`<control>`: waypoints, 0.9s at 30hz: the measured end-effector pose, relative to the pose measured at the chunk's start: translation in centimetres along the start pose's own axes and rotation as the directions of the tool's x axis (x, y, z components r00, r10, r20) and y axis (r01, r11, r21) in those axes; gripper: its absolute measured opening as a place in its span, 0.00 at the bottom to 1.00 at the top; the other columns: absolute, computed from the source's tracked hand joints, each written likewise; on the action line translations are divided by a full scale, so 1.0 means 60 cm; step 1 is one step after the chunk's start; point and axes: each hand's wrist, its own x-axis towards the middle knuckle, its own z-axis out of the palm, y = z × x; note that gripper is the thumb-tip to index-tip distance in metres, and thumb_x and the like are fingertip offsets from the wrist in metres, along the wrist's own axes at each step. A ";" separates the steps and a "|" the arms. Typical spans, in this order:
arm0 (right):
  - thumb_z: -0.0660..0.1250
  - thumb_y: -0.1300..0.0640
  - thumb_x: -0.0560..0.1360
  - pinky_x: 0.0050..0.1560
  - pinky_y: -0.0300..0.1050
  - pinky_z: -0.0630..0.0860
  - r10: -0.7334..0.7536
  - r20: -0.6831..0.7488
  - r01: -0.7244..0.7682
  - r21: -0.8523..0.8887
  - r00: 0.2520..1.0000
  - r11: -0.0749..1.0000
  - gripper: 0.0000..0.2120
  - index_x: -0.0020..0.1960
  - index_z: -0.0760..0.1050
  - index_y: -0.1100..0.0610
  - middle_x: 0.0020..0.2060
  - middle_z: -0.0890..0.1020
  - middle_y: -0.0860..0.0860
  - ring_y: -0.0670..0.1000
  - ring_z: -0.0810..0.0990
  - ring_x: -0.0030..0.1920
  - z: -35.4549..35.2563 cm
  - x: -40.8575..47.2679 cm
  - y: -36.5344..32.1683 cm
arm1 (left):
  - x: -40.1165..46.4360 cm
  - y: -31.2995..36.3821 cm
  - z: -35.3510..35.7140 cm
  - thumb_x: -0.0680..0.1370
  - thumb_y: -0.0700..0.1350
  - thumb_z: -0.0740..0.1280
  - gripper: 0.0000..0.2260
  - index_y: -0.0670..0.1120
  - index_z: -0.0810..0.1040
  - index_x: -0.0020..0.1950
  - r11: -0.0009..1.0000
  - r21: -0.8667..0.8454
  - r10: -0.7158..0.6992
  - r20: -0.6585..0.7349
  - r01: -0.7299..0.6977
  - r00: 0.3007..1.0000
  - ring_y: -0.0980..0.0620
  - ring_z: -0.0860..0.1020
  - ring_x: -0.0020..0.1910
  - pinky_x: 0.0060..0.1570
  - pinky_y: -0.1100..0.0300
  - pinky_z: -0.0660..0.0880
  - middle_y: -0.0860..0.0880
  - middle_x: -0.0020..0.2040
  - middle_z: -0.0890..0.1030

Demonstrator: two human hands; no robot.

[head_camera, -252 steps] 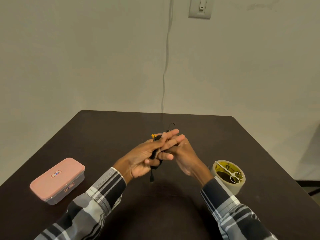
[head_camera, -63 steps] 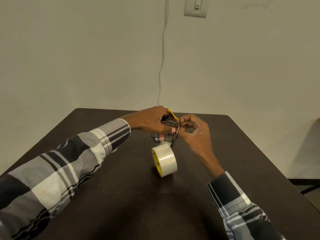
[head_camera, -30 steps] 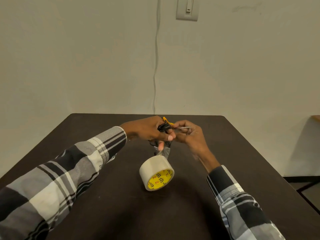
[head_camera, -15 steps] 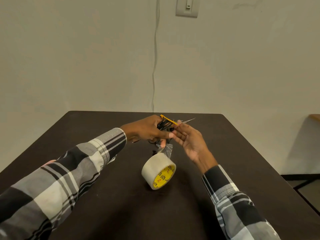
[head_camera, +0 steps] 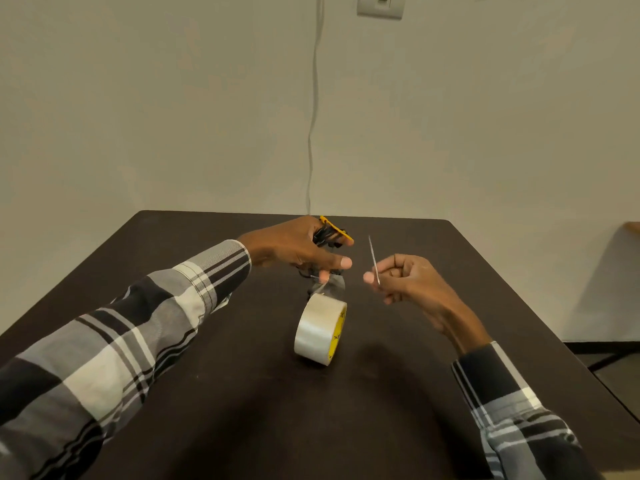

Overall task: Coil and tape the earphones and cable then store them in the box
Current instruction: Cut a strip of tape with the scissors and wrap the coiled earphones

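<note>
1. Above the far middle of the one dark table (head_camera: 242, 410), your left hand (head_camera: 294, 245) curls its fingers around one bundle of coiled black cable (head_camera: 323, 235) with a yellow part at its top; whether this bundle is the earphones or the other cable, you cannot tell from here.
2. From that same hand a strip of clear tape (head_camera: 327, 287) runs down to the one tape roll (head_camera: 320, 332), pinched at its upper end by your thumb and a finger.
3. The roll stands on its edge on the table, just below your left hand, with its yellow core facing right.
4. Your right hand (head_camera: 403, 277) sits just to the right of the left, apart from it, with the fingers curled in, gripping one pair of scissors (head_camera: 374, 259); the thin closed blades point up and away from you.
5. On the wall behind the table you can count one switch plate (head_camera: 380, 5) and one thin wire (head_camera: 313, 105) hanging down.
6. The box does not show.
</note>
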 end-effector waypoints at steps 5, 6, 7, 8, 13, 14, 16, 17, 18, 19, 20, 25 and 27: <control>0.81 0.54 0.67 0.37 0.42 0.77 0.072 0.299 0.006 -0.252 0.952 0.968 0.19 0.50 0.79 0.63 0.37 0.80 0.55 0.48 0.78 0.35 -0.022 -0.016 -0.015 | 0.003 0.010 -0.009 0.74 0.42 0.75 0.18 0.40 0.78 0.61 0.999 0.053 -0.008 0.016 0.007 1.000 0.58 0.78 0.30 0.31 0.76 0.68 0.43 0.35 0.82; 0.82 0.54 0.67 0.37 0.43 0.77 0.091 0.348 0.012 -0.282 0.933 0.959 0.18 0.49 0.79 0.62 0.37 0.80 0.56 0.49 0.78 0.36 -0.026 -0.017 -0.021 | 0.003 0.011 -0.011 0.73 0.42 0.76 0.18 0.40 0.78 0.61 0.997 0.072 -0.005 0.029 0.003 1.000 0.59 0.78 0.31 0.32 0.76 0.68 0.42 0.36 0.82; 0.82 0.53 0.66 0.37 0.43 0.77 0.107 0.387 0.017 -0.306 0.916 0.952 0.18 0.48 0.79 0.61 0.38 0.81 0.56 0.49 0.77 0.36 -0.029 -0.016 -0.027 | 0.004 0.011 -0.013 0.73 0.42 0.76 0.18 0.41 0.78 0.61 0.996 0.087 -0.004 0.041 0.001 0.999 0.59 0.79 0.31 0.32 0.76 0.68 0.42 0.37 0.83; 0.82 0.53 0.66 0.37 0.42 0.76 0.122 0.415 0.021 -0.324 0.901 0.946 0.18 0.48 0.79 0.61 0.39 0.81 0.57 0.49 0.77 0.35 -0.033 -0.014 -0.033 | 0.004 0.011 -0.015 0.73 0.42 0.76 0.19 0.42 0.78 0.61 0.995 0.096 -0.004 0.052 -0.001 0.999 0.59 0.79 0.33 0.33 0.76 0.69 0.41 0.38 0.83; 0.79 0.59 0.69 0.36 0.41 0.76 0.177 0.494 0.047 -0.408 0.851 0.912 0.13 0.49 0.79 0.62 0.40 0.80 0.57 0.48 0.77 0.35 -0.041 -0.005 -0.065 | 0.005 0.010 -0.020 0.73 0.41 0.76 0.19 0.42 0.78 0.62 0.994 0.105 0.006 0.084 -0.014 0.996 0.58 0.80 0.36 0.34 0.76 0.69 0.45 0.36 0.84; 0.79 0.59 0.69 0.36 0.41 0.76 0.185 0.501 0.055 -0.426 0.846 0.903 0.13 0.49 0.79 0.62 0.41 0.80 0.57 0.49 0.78 0.36 -0.040 -0.003 -0.069 | 0.005 0.009 -0.020 0.73 0.41 0.76 0.19 0.42 0.79 0.62 0.994 0.111 0.009 0.085 -0.019 0.996 0.57 0.80 0.37 0.34 0.76 0.69 0.44 0.36 0.84; 0.80 0.59 0.69 0.37 0.41 0.77 0.194 0.508 0.070 -0.454 0.839 0.888 0.14 0.49 0.80 0.62 0.42 0.81 0.57 0.52 0.78 0.40 -0.038 0.002 -0.074 | 0.002 0.011 -0.021 0.73 0.41 0.76 0.18 0.43 0.79 0.62 0.992 0.125 0.009 0.089 -0.020 0.996 0.56 0.80 0.39 0.35 0.76 0.69 0.43 0.38 0.85; 0.80 0.60 0.68 0.38 0.41 0.77 0.200 0.509 0.072 -0.464 0.837 0.883 0.14 0.50 0.80 0.63 0.42 0.81 0.56 0.52 0.78 0.41 -0.038 0.005 -0.077 | 0.001 0.012 -0.021 0.73 0.41 0.76 0.18 0.43 0.79 0.61 0.991 0.130 0.006 0.090 -0.018 0.996 0.55 0.80 0.40 0.36 0.75 0.70 0.42 0.39 0.85; 0.80 0.60 0.68 0.38 0.42 0.77 0.205 0.510 0.071 -0.470 0.835 0.880 0.15 0.51 0.80 0.63 0.43 0.81 0.56 0.53 0.78 0.42 -0.037 0.007 -0.079 | -0.001 0.013 -0.021 0.72 0.40 0.76 0.18 0.43 0.79 0.61 0.991 0.129 0.005 0.092 -0.017 0.996 0.54 0.80 0.41 0.36 0.75 0.70 0.41 0.40 0.84; 0.80 0.60 0.68 0.38 0.42 0.78 0.209 0.512 0.070 -0.474 0.833 0.878 0.15 0.51 0.80 0.63 0.43 0.82 0.55 0.52 0.79 0.42 -0.037 0.009 -0.082 | -0.003 0.014 -0.023 0.72 0.40 0.76 0.17 0.43 0.80 0.60 0.992 0.126 0.004 0.094 -0.016 0.996 0.54 0.80 0.41 0.37 0.74 0.71 0.39 0.41 0.84; 0.80 0.61 0.68 0.39 0.42 0.78 0.212 0.514 0.070 -0.475 0.831 0.877 0.15 0.51 0.80 0.63 0.43 0.82 0.55 0.52 0.79 0.42 -0.037 0.010 -0.085 | -0.005 0.014 -0.023 0.72 0.39 0.76 0.16 0.44 0.80 0.58 0.992 0.124 0.004 0.099 -0.016 0.995 0.53 0.80 0.41 0.38 0.73 0.72 0.37 0.42 0.84; 0.80 0.60 0.68 0.41 0.43 0.77 0.229 0.526 0.084 -0.505 0.819 0.859 0.15 0.52 0.80 0.60 0.43 0.82 0.54 0.47 0.80 0.41 -0.032 0.021 -0.096 | -0.011 0.017 -0.025 0.71 0.39 0.77 0.10 0.51 0.82 0.49 0.991 0.130 0.007 0.114 -0.022 0.993 0.43 0.81 0.49 0.41 0.70 0.73 0.34 0.48 0.83; 0.80 0.60 0.68 0.40 0.43 0.77 0.238 0.531 0.095 -0.524 0.813 0.847 0.16 0.52 0.80 0.61 0.42 0.82 0.53 0.46 0.80 0.39 -0.027 0.025 -0.099 | -0.011 0.019 -0.024 0.71 0.40 0.77 0.08 0.54 0.84 0.42 0.989 0.145 0.013 0.120 -0.031 0.993 0.39 0.80 0.57 0.46 0.67 0.74 0.34 0.49 0.83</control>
